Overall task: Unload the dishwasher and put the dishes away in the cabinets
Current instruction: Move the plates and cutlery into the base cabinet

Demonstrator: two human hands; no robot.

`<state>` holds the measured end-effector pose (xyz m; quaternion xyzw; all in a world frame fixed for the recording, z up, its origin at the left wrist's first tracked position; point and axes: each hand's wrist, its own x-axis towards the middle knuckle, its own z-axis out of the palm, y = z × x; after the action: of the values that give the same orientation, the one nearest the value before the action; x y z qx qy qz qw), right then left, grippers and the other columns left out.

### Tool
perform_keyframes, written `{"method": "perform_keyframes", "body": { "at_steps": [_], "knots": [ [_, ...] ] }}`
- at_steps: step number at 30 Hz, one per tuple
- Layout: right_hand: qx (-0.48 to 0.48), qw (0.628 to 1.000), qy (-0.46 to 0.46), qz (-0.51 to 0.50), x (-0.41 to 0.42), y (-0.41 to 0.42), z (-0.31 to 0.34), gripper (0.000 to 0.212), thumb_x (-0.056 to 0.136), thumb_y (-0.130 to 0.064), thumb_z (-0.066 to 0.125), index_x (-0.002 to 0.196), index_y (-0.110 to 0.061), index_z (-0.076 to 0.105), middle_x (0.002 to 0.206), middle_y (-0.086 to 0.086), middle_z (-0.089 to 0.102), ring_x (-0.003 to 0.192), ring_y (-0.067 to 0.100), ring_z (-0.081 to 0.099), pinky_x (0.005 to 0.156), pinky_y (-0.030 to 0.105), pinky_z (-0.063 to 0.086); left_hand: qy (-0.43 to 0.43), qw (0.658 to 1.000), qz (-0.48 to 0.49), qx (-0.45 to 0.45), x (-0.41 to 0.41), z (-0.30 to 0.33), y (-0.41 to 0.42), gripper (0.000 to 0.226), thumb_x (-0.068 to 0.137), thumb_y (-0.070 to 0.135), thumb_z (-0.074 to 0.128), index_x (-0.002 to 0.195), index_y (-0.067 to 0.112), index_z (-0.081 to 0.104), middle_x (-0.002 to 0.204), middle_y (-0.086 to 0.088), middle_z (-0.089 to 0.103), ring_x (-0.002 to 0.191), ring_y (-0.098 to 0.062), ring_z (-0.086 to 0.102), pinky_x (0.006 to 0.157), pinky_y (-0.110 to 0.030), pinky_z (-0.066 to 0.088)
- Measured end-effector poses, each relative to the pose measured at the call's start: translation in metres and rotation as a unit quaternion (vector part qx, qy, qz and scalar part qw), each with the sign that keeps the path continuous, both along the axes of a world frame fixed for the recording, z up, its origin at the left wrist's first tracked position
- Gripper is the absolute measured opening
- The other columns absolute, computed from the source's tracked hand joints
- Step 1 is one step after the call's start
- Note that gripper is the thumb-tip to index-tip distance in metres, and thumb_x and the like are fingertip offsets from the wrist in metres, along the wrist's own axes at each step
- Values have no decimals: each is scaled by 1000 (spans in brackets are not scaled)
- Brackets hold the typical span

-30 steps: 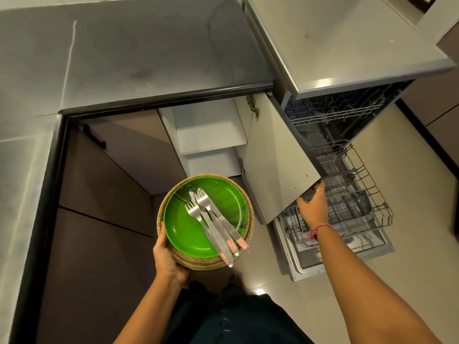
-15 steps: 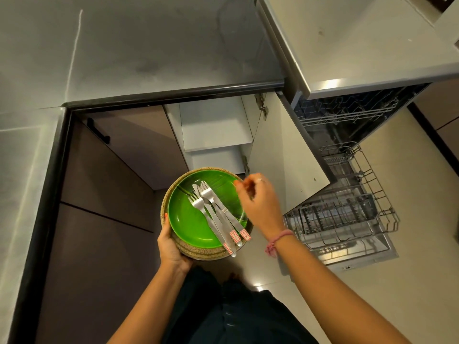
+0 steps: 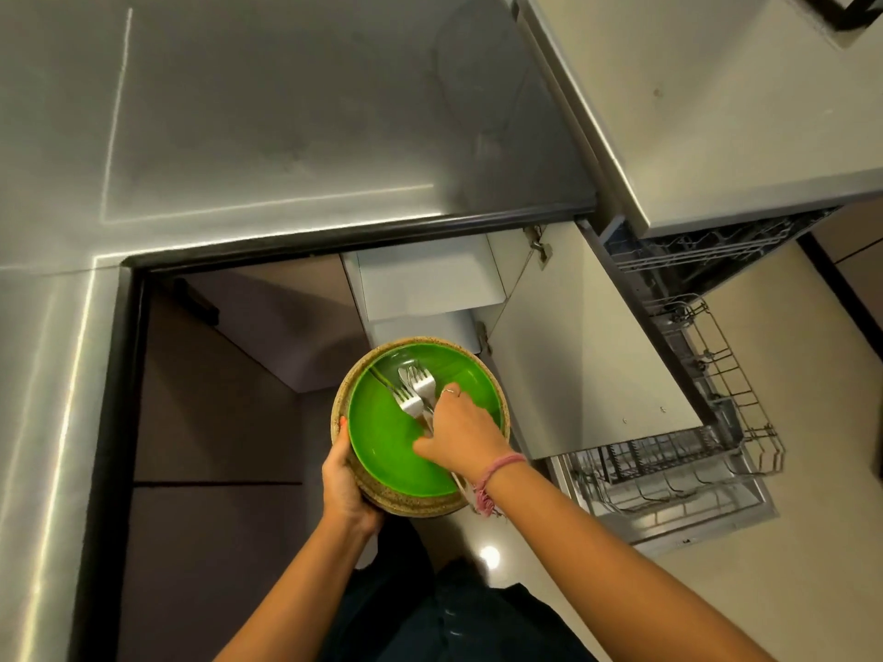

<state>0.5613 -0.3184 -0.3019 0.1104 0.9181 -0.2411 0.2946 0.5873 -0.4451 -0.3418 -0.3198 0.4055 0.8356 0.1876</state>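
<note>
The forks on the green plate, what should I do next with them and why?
Probably lift the forks off the green plate: your right hand is already on their handles, your left hand carries the stack, and the cabinet door is open.

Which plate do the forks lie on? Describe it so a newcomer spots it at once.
Look below the grey countertop corner, in front of the open cabinet door. The left hand holds a stack of plates there. The green plate lies on top, glossy and bright, unlike the speckled tan plates beneath it.
</note>
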Motion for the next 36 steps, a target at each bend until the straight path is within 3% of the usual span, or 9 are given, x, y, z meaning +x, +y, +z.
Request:
{"method": "perform_keyframes", "body": {
  "at_steps": [4,10,13,18,24,26,30,34,36],
  "knots": [
    [-7,999,-4,-47,-29,-9,-11,43,88,-11,53,127,-2,36,127,16,47,110,35,56,88,40,46,2,1000,-16,8,-38,-8,-12,56,101,27,34,66,28,78,75,0,75,67,-14,71,55,-26,56],
    [-3,996,45,-81,-62,-13,-19,26,93,-17,41,116,-6,44,118,13,49,98,32,59,76,37,44,-5,999,-32,-6,-85,-26,-24,39,100,27,38,88,19,74,87,-4,75,78,-17,72,67,-33,55],
    [24,991,88,-99,-75,-2,-19,23,93,-21,42,110,-7,49,114,11,50,91,27,59,70,34,45,1,999,-42,1,-100,-31,-24,32,100,27,36,98,18,67,87,-3,75,78,-17,72,60,-28,57],
    [49,978,118,-168,-97,36,-23,23,92,-27,54,106,-10,49,114,9,45,73,20,50,65,29,39,-8,999,-44,11,-118,-43,-18,31,100,30,35,96,23,64,83,0,75,76,-17,71,72,-37,51],
    [4,985,12,-174,-117,82,-63,53,89,-57,49,114,-10,51,108,10,57,102,30,59,83,37,50,-42,999,-24,22,-137,-71,-3,36,100,31,36,94,21,69,87,-6,75,79,-23,71,71,-38,54],
    [-41,979,-8,-197,-126,90,-81,53,90,-57,47,112,-9,53,100,8,60,101,29,61,81,34,50,-39,999,-27,21,-147,-83,5,37,99,35,35,101,19,69,89,-7,75,79,-23,72,72,-38,54],
    [-99,965,-5,-243,-156,105,-113,56,92,-53,48,127,-10,51,120,13,61,110,32,58,92,35,47,-37,998,-42,22,-177,-111,22,41,97,46,37,109,19,66,91,-6,75,85,-24,71,74,-41,56],
    [-123,960,22,-250,-196,123,-163,52,90,-55,48,123,-15,57,119,11,64,107,31,60,92,37,49,14,995,-94,12,-219,-158,40,58,92,59,33,130,20,56,126,-8,63,116,-26,60,96,-45,50],
    [-128,957,31,-259,-217,130,-187,53,90,-55,49,123,-15,57,118,11,64,109,31,60,92,36,48,20,995,-99,-4,-241,-174,49,59,93,58,32,129,17,55,124,-6,64,109,-22,64,85,-36,56]
  ]
}}
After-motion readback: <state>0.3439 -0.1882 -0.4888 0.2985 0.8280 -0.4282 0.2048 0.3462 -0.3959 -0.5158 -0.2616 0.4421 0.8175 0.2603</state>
